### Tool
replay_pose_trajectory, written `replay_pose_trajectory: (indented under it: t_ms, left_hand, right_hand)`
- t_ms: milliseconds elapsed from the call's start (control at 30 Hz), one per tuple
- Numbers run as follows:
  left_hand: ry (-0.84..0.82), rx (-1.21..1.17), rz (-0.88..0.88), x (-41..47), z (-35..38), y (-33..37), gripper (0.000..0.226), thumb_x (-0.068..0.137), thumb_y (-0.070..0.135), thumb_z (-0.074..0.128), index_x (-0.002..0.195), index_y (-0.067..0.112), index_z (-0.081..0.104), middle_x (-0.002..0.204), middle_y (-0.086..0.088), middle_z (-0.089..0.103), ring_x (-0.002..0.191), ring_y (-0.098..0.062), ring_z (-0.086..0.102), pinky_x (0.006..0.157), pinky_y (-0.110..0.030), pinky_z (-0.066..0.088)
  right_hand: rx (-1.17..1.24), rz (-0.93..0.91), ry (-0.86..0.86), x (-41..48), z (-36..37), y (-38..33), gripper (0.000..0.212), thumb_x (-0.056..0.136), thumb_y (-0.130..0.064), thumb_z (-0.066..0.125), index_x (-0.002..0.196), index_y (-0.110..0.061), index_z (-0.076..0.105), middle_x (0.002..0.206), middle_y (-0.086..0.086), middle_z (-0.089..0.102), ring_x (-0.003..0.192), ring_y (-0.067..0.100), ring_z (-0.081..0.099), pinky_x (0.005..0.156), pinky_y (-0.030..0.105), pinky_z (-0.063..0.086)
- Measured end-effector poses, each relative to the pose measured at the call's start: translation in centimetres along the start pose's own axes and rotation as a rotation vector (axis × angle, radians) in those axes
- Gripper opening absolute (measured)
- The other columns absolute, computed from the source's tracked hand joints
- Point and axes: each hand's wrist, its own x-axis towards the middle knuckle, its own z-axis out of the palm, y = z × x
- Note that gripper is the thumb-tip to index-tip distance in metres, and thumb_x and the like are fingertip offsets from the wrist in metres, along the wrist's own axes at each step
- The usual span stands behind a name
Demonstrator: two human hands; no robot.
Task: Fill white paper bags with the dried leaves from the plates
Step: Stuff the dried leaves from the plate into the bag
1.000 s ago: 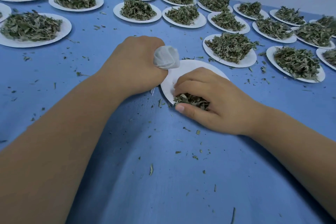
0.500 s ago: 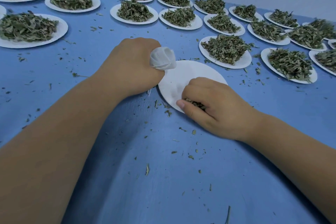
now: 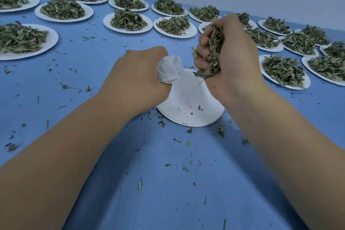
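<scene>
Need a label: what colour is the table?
The table is plain blue, clearest in the head view.

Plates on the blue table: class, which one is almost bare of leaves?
The nearest plate, below the left hand and right hand: it holds only crumbs, while every other plate carries a full heap.

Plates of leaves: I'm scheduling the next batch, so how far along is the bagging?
Done: the near plate is nearly bare, with only crumbs on it. In hand: the left hand grips the white bag, and the right hand holds a fistful of dried leaves just beside it. Left: the many heaped plates behind. No filled bag is in view.
</scene>
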Motion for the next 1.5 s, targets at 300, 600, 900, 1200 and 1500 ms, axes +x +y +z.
replay_pose_trajectory:
  t_ms: [300,600,900,1200,1500]
  left_hand:
    - [0.141,-0.021,-0.008,-0.3,1.0,1.3,0.032,0.081,0.047,0.062,0.073,0.025,0.040,0.065,0.005,0.052,0.063,-0.008,0.048,0.051,-0.026,0.035]
    - [0.118,-0.101,-0.057,-0.4,0.9,2.1,0.028,0.073,0.044,0.051,0.066,0.024,0.034,0.058,0.004,0.046,0.058,-0.015,0.046,0.051,-0.031,0.025]
    - [0.088,-0.004,-0.089,-0.5,0.7,1.9,0.029,0.074,0.051,0.046,0.069,0.022,0.040,0.060,0.003,0.049,0.057,-0.014,0.045,0.050,-0.030,0.022]
    - [0.008,0.062,-0.037,-0.7,0.6,2.0,0.017,0.081,0.047,0.049,0.079,0.029,0.051,0.067,0.007,0.053,0.065,-0.011,0.049,0.053,-0.029,0.035]
    - [-0.060,0.115,0.046,-0.8,1.0,2.1,0.023,0.072,0.030,0.062,0.071,0.021,0.040,0.060,0.003,0.049,0.061,-0.018,0.046,0.049,-0.031,0.031]
  right_hand:
    - [0.085,-0.077,0.272,-0.2,2.9,1.6,0.025,0.099,-0.005,0.044,0.088,-0.015,0.065,0.072,0.003,0.057,0.066,0.021,0.048,0.056,0.030,0.039]
    - [-0.311,-0.102,0.208,-1.7,2.5,2.7,0.027,0.099,-0.022,0.045,0.076,-0.026,0.059,0.070,-0.014,0.050,0.057,0.003,0.045,0.057,0.019,0.039]
    - [-0.708,-0.166,-0.093,-2.5,0.0,3.1,0.016,0.084,-0.021,0.050,0.089,-0.031,0.061,0.095,-0.003,0.055,0.078,0.007,0.051,0.071,0.024,0.038]
    - [-0.839,-0.317,-0.156,-2.2,-3.1,1.8,0.023,0.080,-0.008,0.080,0.095,-0.024,0.079,0.082,-0.011,0.074,0.073,0.007,0.070,0.070,0.024,0.058]
    - [-0.829,-0.316,-0.290,-2.3,-3.2,2.0,0.009,0.079,-0.007,0.083,0.081,-0.013,0.075,0.067,0.000,0.070,0.054,0.018,0.057,0.054,0.032,0.047]
